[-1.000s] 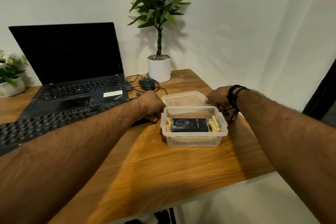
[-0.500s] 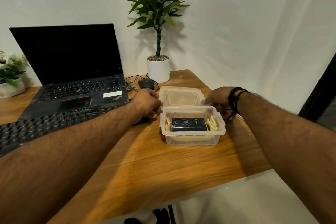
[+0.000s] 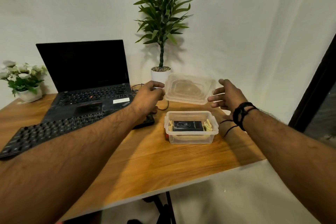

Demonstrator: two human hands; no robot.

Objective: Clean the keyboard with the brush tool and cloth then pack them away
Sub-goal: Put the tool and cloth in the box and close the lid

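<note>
A clear plastic lid (image 3: 190, 89) hangs in the air above and behind the clear plastic box (image 3: 190, 139). My left hand (image 3: 148, 96) pinches the lid's left edge. My right hand (image 3: 228, 94) holds its right edge with fingers spread and thumb up. Inside the open box lies the black brush tool (image 3: 187, 126) on top of the folded yellow cloth (image 3: 208, 126). The black keyboard (image 3: 54, 129) lies on the wooden table (image 3: 154, 165) at the left, partly under my left forearm.
An open black laptop (image 3: 87, 82) stands behind the keyboard. A tall potted plant (image 3: 161, 29) is at the back, a small flower pot (image 3: 23, 82) at the far left. Cables (image 3: 163, 105) lie behind the box. A dark frame (image 3: 316, 85) borders the right side.
Both hands have lifted the lid from the table behind the box and raised it into the air. The view has tilted upward.
</note>
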